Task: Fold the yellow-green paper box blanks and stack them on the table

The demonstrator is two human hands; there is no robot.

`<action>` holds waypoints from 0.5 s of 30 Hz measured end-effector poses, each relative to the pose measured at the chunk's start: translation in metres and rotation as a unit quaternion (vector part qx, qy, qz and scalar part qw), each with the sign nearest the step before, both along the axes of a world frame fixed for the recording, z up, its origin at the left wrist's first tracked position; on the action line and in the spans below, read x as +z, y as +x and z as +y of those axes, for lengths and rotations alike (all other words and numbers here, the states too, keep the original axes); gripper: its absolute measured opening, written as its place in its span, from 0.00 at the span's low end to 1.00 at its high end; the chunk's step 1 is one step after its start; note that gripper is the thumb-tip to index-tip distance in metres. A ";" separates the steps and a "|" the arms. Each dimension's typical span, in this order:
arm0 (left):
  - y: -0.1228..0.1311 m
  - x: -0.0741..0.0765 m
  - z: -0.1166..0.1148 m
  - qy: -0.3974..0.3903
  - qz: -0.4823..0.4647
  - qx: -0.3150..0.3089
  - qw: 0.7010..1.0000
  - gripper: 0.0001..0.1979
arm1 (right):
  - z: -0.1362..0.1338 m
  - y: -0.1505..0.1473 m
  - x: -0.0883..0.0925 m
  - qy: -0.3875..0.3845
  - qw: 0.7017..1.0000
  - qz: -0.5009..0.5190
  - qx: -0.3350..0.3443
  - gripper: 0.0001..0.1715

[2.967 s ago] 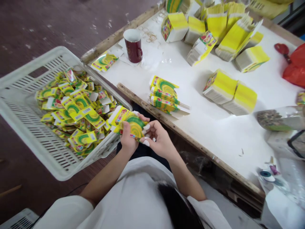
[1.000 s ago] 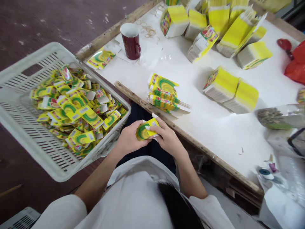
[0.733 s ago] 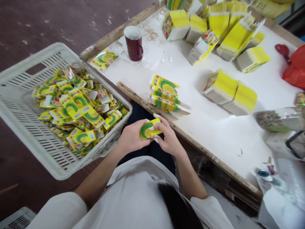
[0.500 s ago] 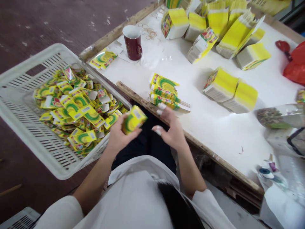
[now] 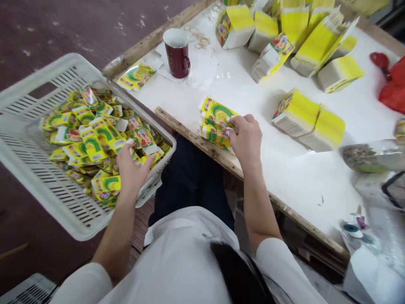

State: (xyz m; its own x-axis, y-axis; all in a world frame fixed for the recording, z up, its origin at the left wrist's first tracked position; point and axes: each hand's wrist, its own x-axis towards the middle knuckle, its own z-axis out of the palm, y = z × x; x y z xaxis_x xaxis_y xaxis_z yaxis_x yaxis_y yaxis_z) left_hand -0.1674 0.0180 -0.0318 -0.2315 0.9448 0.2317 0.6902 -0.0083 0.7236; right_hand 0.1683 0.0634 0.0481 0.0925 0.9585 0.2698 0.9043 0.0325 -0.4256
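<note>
My left hand (image 5: 130,172) is over the near right side of a white plastic basket (image 5: 60,198), its thumb and fingers spread with nothing between them. Under and beside it lies a heap of small yellow-and-green printed boxes (image 5: 109,133). At the table's near edge, my right hand (image 5: 249,137) pinches the right end of a flat carton (image 5: 218,112), which rests on a small stack of the same yellow-and-green print. The fingertips cover that end of the carton.
A maroon mug (image 5: 177,59) stands at the table's far left, near loose rubber bands (image 5: 201,40) and a flat carton (image 5: 136,77). Bundled yellow cartons (image 5: 308,118) stand farther right. A red plastic bag (image 5: 394,88) lies at the right edge.
My left hand has moved left to the basket and let go of the small box it held. My right hand has moved up and right onto the carton stack and closed on a carton's end.
</note>
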 end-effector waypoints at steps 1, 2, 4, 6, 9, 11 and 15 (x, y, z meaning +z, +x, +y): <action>0.007 0.000 0.000 0.002 -0.003 -0.011 1.000 0.32 | 0.000 0.000 0.001 -0.012 1.000 0.000 -0.004 0.07; 0.014 0.001 0.000 0.001 -0.002 -0.023 1.000 0.31 | 0.001 0.000 0.002 -0.021 1.000 0.000 -0.010 0.07; 0.026 0.005 -0.001 -0.002 -0.001 -0.050 0.999 0.27 | 0.003 0.000 0.003 -0.025 0.999 -0.001 -0.024 0.11; 0.037 0.011 -0.005 -0.009 -0.020 -0.078 0.997 0.24 | 0.005 -0.001 0.003 -0.005 0.999 0.006 -0.038 0.15; 0.057 0.019 -0.014 -0.038 -0.105 -0.109 0.988 0.22 | -0.002 -0.007 0.005 0.049 0.996 0.054 -0.051 0.17; 0.073 0.024 -0.020 -0.060 -0.213 -0.149 0.964 0.25 | -0.015 -0.015 0.007 0.061 0.990 0.122 -0.035 0.19; 0.106 0.035 -0.027 -0.054 -0.378 -0.242 0.892 0.40 | -0.058 -0.046 0.003 -0.010 0.943 0.321 0.084 0.22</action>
State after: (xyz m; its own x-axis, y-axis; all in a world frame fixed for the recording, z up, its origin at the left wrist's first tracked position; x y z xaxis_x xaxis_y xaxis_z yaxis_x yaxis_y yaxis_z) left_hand -0.0611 -0.0093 0.0033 0.1580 0.9838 0.0843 -0.0616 -0.0754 0.9953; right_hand 0.1226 0.0053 0.0512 0.0780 0.9785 0.1911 0.4424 0.1378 -0.8862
